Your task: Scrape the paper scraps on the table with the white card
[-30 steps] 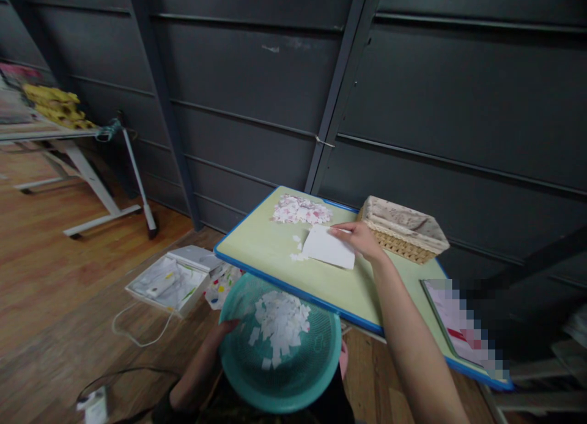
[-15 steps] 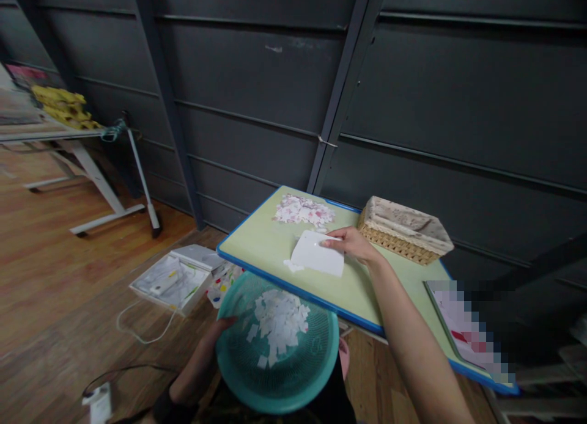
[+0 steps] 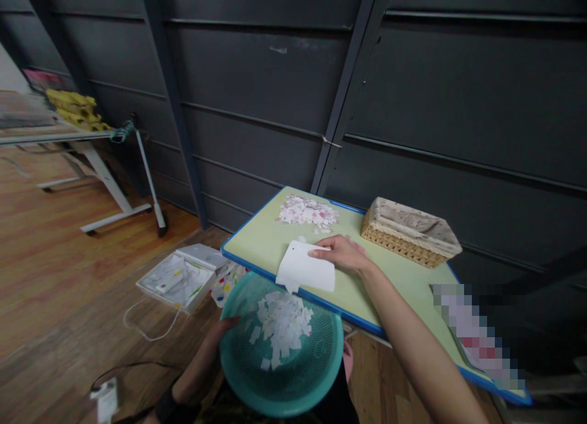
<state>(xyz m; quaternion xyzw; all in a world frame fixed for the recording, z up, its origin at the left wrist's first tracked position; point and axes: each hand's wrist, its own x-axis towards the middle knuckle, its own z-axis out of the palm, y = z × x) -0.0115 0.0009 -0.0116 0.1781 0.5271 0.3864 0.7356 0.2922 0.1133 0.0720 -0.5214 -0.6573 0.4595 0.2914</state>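
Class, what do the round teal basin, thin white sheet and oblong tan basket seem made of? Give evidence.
The round teal basin: probably plastic, slightly glossy, with even colour and a mesh-like wall.
The thin white sheet in the right hand: plastic or card; its smooth, plain face fits either.
The oblong tan basket: matte, plaited strands suggest wicker; its patterned lining looks like cloth.

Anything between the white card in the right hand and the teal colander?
Paper scraps at the near-left edge of the white card, plus the table's blue edge; can't tell whether that edge is raised. Nothing else visible: the left hand is off to the side, on the teal colander rim.
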